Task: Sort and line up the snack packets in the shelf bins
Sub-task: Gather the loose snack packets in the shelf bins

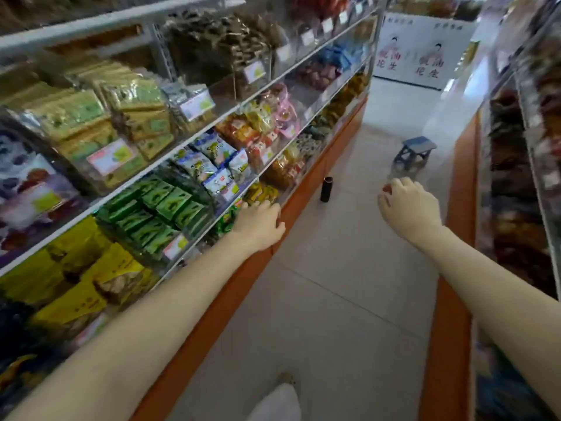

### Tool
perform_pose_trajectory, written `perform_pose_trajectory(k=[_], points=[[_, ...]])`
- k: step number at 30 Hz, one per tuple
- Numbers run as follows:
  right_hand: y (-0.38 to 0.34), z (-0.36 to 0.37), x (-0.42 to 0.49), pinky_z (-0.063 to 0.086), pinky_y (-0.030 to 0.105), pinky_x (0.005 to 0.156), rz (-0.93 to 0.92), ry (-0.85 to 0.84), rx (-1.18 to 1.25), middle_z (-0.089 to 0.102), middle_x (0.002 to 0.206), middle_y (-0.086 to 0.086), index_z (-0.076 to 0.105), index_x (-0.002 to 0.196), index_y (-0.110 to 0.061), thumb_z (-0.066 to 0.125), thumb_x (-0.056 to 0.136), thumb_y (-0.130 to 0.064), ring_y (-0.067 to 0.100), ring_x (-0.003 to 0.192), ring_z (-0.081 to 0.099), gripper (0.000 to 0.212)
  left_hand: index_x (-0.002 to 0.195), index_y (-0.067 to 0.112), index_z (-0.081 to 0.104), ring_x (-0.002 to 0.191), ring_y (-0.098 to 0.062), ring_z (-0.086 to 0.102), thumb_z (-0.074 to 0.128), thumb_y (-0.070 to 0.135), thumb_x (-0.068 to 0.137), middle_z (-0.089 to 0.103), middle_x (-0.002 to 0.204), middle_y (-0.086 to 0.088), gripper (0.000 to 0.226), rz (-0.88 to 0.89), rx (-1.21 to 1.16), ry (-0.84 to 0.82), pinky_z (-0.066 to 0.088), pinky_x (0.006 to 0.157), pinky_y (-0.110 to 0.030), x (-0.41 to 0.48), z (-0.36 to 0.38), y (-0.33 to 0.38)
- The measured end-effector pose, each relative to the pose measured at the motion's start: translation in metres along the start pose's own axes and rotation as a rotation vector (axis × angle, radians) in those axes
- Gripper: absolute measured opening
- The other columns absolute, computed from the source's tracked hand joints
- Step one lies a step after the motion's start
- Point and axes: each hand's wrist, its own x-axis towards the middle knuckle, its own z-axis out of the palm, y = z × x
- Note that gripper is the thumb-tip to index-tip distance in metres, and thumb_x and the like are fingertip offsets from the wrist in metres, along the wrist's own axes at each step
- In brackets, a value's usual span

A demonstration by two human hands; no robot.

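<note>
Clear shelf bins run along the left, filled with snack packets. Dark green packets [158, 212] stand in rows in a middle-tier bin, with blue-and-white packets [209, 164] in the bin beyond. My left hand [261, 224] reaches over the clear front rim of the lowest bin, its fingertips among small yellow packets [262, 192]; whether it holds one is hidden. My right hand [408, 208] hangs over the aisle with fingers loosely curled and nothing in it.
An orange shelf base [230, 287] borders the tiled aisle on the left, and a second shelf unit [516, 183] lines the right. A black cylinder [326, 189] stands on the floor by the base. A small grey stool [414, 153] sits farther down the aisle.
</note>
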Motion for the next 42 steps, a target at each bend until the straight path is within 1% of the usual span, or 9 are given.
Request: perform_pose_trajectory(k=[6, 14, 18, 23, 27, 30, 35, 38, 42], points=[[0.052, 0.03, 0.068, 0.044, 0.042, 0.078, 0.083, -0.028, -0.079, 0.058, 0.109, 0.017, 0.057, 0.105, -0.003, 0.045, 0.094, -0.024, 0.035, 0.101, 0.054, 0.027, 0.121, 0.015, 0.05, 0.119, -0.028, 0.045, 0.039, 0.039, 0.097, 0.051, 0.124, -0.008, 0.036, 0.128, 0.054, -0.047, 0.03, 0.1, -0.042, 0.112, -0.005, 0.024], [0.161, 0.068, 0.166, 0.047, 0.04, 0.075, 0.15, -0.017, -0.096, 0.061, 0.107, 0.012, 0.059, 0.108, -0.006, 0.049, 0.092, -0.023, 0.032, 0.097, 0.057, 0.026, 0.12, 0.016, 0.051, 0.117, -0.026, 0.048, 0.04, 0.04, 0.095, 0.053, 0.122, -0.006, 0.036, 0.244, 0.113, -0.072, 0.033, 0.098, -0.04, 0.261, 0.006, 0.09], [0.217, 0.083, 0.225, 0.046, 0.038, 0.076, 0.159, -0.019, -0.087, 0.061, 0.109, 0.011, 0.058, 0.111, -0.006, 0.048, 0.093, -0.025, 0.03, 0.098, 0.058, 0.028, 0.121, 0.015, 0.051, 0.117, -0.026, 0.048, 0.04, 0.039, 0.095, 0.054, 0.122, -0.007, 0.036, 0.251, 0.093, -0.093, 0.033, 0.099, -0.04, 0.335, 0.006, 0.133], [0.273, 0.106, 0.301, 0.044, 0.037, 0.079, 0.112, -0.046, -0.064, 0.06, 0.112, 0.011, 0.057, 0.114, -0.006, 0.048, 0.094, -0.024, 0.029, 0.103, 0.056, 0.028, 0.121, 0.015, 0.051, 0.116, -0.026, 0.048, 0.039, 0.038, 0.096, 0.053, 0.122, -0.007, 0.036, 0.237, 0.094, -0.114, 0.034, 0.096, -0.04, 0.422, 0.008, 0.178], [0.31, 0.13, 0.366, 0.043, 0.036, 0.083, 0.099, -0.094, -0.046, 0.059, 0.117, 0.011, 0.056, 0.118, -0.007, 0.047, 0.095, -0.025, 0.029, 0.107, 0.054, 0.031, 0.122, 0.014, 0.05, 0.116, -0.026, 0.048, 0.038, 0.038, 0.097, 0.053, 0.122, -0.007, 0.037, 0.228, 0.116, -0.155, 0.034, 0.096, -0.039, 0.49, 0.01, 0.201], [0.337, 0.15, 0.423, 0.043, 0.034, 0.08, 0.074, -0.101, -0.043, 0.058, 0.117, 0.01, 0.054, 0.12, -0.008, 0.046, 0.095, -0.026, 0.028, 0.107, 0.054, 0.032, 0.123, 0.014, 0.049, 0.118, -0.026, 0.047, 0.038, 0.038, 0.097, 0.052, 0.125, -0.007, 0.037, 0.207, 0.141, -0.17, 0.033, 0.096, -0.038, 0.549, 0.014, 0.212], [0.381, 0.174, 0.524, 0.045, 0.036, 0.073, 0.073, -0.104, -0.043, 0.06, 0.111, 0.012, 0.056, 0.116, -0.005, 0.048, 0.094, -0.024, 0.03, 0.099, 0.056, 0.03, 0.121, 0.013, 0.049, 0.117, -0.027, 0.047, 0.038, 0.035, 0.096, 0.052, 0.125, -0.008, 0.035, 0.24, 0.146, -0.248, 0.034, 0.094, -0.039, 0.655, 0.018, 0.227], [0.408, 0.188, 0.576, 0.046, 0.034, 0.064, 0.057, -0.082, -0.052, 0.063, 0.096, 0.012, 0.061, 0.104, -0.004, 0.055, 0.091, -0.021, 0.03, 0.085, 0.06, 0.023, 0.12, 0.013, 0.049, 0.118, -0.028, 0.047, 0.04, 0.036, 0.095, 0.052, 0.126, -0.008, 0.035, 0.247, 0.141, -0.274, 0.034, 0.095, -0.038, 0.722, 0.02, 0.241], [0.453, 0.209, 0.641, 0.044, 0.03, 0.05, 0.041, -0.07, -0.06, 0.063, 0.076, 0.013, 0.064, 0.085, -0.002, 0.07, 0.078, -0.013, 0.031, 0.065, 0.06, 0.015, 0.121, 0.014, 0.048, 0.118, -0.027, 0.047, 0.039, 0.036, 0.095, 0.052, 0.125, -0.007, 0.035, 0.254, 0.134, -0.287, 0.032, 0.096, -0.038, 0.805, 0.017, 0.266]])
